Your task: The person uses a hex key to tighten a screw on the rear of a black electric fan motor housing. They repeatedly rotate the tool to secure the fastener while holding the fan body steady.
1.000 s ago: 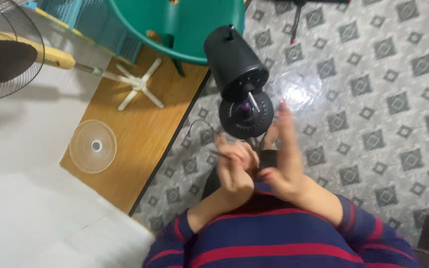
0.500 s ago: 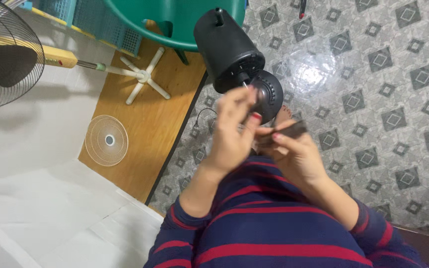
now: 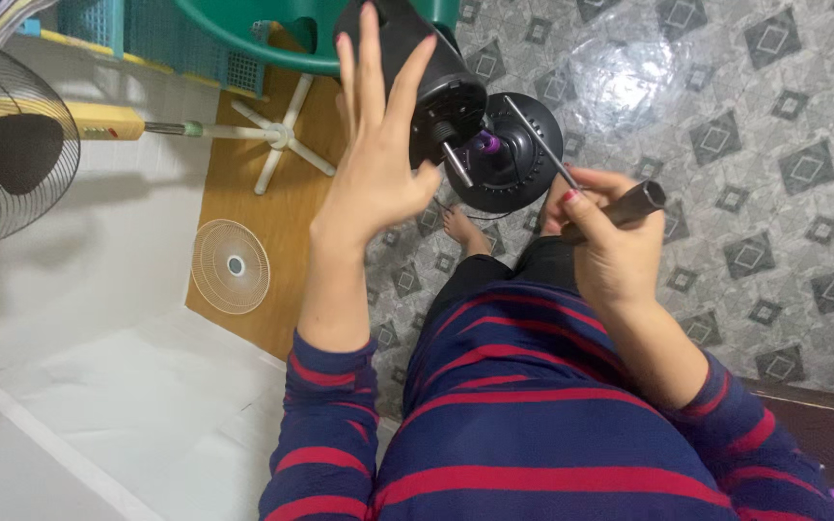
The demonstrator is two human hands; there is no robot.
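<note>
A black fan motor housing (image 3: 441, 82) with a round black rear plate (image 3: 518, 159) and a purple hub on its shaft stands before me. My left hand (image 3: 374, 154) is raised flat beside the housing, fingers spread, thumb touching near the shaft. My right hand (image 3: 605, 241) grips a screwdriver (image 3: 581, 188) by its dark handle. Its metal shank points up-left across the round plate.
A standing fan (image 3: 2, 145) with a wire guard and a white cross base lies at the left. A loose round fan grille (image 3: 231, 266) rests on a wooden board (image 3: 243, 212). A green plastic tub (image 3: 272, 34) is at the top. Patterned grey tiles cover the floor (image 3: 745, 145).
My left hand has opened and lifted flat beside the motor housing. My right hand has drawn back to the right with the screwdriver. The view has shifted closer.
</note>
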